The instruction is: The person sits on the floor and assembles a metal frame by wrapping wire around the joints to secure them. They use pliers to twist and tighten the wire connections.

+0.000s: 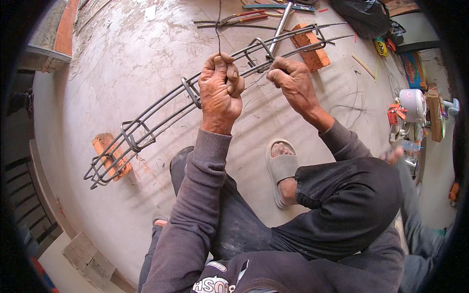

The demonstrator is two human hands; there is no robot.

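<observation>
A long cage of dark steel rebar with square stirrups (133,141) runs diagonally from lower left to upper right. It rests on an orange brick (101,141) at the left and another brick (317,58) at the right. My left hand (220,93) is raised in front of the cage's middle, its fingers closed on a thin dark wire (218,30) that rises from the thumb. To its right, my right hand (295,88) is curled closed beside a stirrup, back of the hand up. Whatever lies inside those fingers is hidden.
Beyond the cage lie red-handled pincers (244,17) and a silver metal bar (282,25). A black plastic bag (364,19) sits at upper right. Along the right stand a white round container (413,105) and clutter, with another person's blurred hand (394,155). My sandalled foot (282,168) is below.
</observation>
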